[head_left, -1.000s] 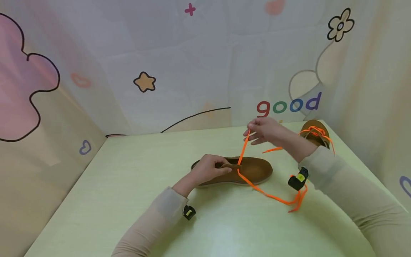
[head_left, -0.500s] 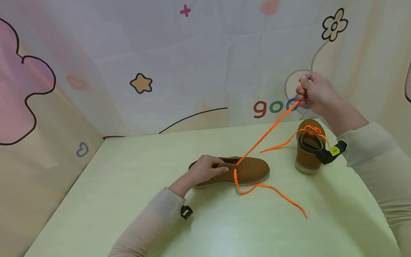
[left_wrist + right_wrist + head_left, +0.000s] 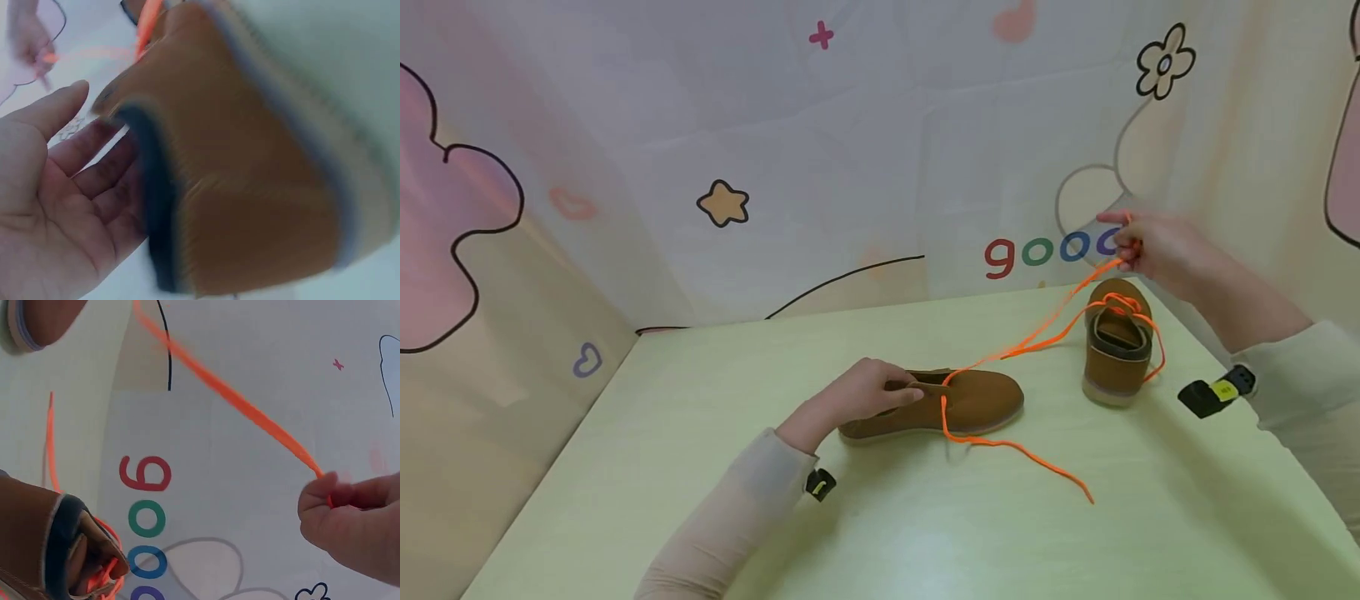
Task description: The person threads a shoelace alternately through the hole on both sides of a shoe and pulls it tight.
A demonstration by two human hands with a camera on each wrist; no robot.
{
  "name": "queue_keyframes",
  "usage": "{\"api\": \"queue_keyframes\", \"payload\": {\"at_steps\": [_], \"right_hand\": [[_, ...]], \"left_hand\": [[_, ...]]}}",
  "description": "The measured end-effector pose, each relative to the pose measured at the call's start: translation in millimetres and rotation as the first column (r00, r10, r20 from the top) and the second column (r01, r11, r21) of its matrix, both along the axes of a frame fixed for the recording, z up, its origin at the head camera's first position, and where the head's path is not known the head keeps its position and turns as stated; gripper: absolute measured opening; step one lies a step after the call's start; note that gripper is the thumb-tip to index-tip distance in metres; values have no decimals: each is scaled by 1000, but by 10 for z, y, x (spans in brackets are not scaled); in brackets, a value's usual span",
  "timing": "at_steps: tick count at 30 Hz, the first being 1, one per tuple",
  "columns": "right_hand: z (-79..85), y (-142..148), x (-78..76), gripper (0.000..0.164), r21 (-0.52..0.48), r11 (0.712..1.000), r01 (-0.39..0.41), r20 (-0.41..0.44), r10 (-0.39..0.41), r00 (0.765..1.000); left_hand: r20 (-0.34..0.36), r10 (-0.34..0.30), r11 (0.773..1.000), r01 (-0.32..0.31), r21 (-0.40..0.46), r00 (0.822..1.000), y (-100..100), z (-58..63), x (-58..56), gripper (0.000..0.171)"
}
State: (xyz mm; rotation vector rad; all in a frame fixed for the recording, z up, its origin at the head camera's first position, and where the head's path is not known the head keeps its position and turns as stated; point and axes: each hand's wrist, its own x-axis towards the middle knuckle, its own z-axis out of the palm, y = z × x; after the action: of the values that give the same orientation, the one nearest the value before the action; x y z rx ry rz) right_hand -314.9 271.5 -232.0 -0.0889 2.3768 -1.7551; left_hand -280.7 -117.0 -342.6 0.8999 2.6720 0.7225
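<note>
Pulling the orange lace (image 3: 245,406) through the brown shoe (image 3: 988,400) is prob. the step in hand. The shoe is set sole-down on the pale green table (image 3: 925,525), toe pointed right. One length is pinched b/w thumb & fingers of the right hand (image 3: 1161,248), held up & right of the shoe; the other is draped down the near side & laid across the table. The left hand (image 3: 867,392) is placed at the flap (image 3: 934,389); whether it's gripped can't be told, esp. w/ blur in the left wrist view. For a neat job, the flap should be steadied, the pull kept smooth, both lengths compared, & snagging avoided on the loose lace end of the second shoe (image 3: 1116,367), near which the held length is seen in the head view.

Re mat'ls: the uppers are matte, prob. suede or sim., w/ seams stitched; the collar is edged in dark blue, the sole is pale. The lace is narrow, flat-looking & limp.
</note>
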Motion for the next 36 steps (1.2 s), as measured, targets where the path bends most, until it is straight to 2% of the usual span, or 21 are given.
{"api": "queue_keyframes", "payload": {"at_steps": [3, 6, 8, 11, 14, 17, 19, 22, 28, 33, 36], "right_hand": [[-183, -135, 106, 51, 182, 974, -132, -11, 136, 991], [-393, -322, 206, 51, 223, 937, -270, 1, 277, 961], [-516, -482, 258, 51, 243, 907, -345, 20, 351, 936], [-691, -743, 268, 48, 298, 859, -416, 34, 426, 904], [-848, -1005, 241, 43, 396, 816, -422, 23, 451, 892], [-971, -1215, 217, 31, 450, 793, -410, 17, 451, 892], [-1028, -1317, 206, 24, 468, 786, -404, -2, 459, 889], [-1092, -1426, 181, 22, 507, 784, -360, -79, 458, 886], [-1201, -1548, 187, 22, 610, 765, -205, -239, 425, 873], [-1290, -1612, 228, 25, 693, 720, -44, -350, 389, 852], [-1326, -1643, 228, 26, 726, 687, 30, -385, 369, 846]], "left_hand": [[-25, 5, 998, -7, -64, 1000, -36, 189, -77, 29], [-54, -4, 990, -3, -138, 999, -48, 353, -193, 30], [-68, -28, 981, 14, -193, 997, -28, 419, -281, 30], [-50, -54, 961, 39, -273, 997, 62, 443, -411, 31], [-18, -48, 941, 39, -336, 999, 188, 409, -482, 32], [-17, -41, 929, 31, -369, 999, 280, 368, -496, 29], [-30, -41, 930, 27, -366, 999, 308, 354, -488, 24], [-68, -50, 932, 22, -361, 996, 327, 343, -483, 20], [-112, -41, 946, 2, -324, 993, 299, 306, -530, 22], [-93, -22, 958, -5, -286, 995, 258, 252, -599, 22], [-76, -18, 962, -4, -274, 997, 244, 246, -627, 23]]}}
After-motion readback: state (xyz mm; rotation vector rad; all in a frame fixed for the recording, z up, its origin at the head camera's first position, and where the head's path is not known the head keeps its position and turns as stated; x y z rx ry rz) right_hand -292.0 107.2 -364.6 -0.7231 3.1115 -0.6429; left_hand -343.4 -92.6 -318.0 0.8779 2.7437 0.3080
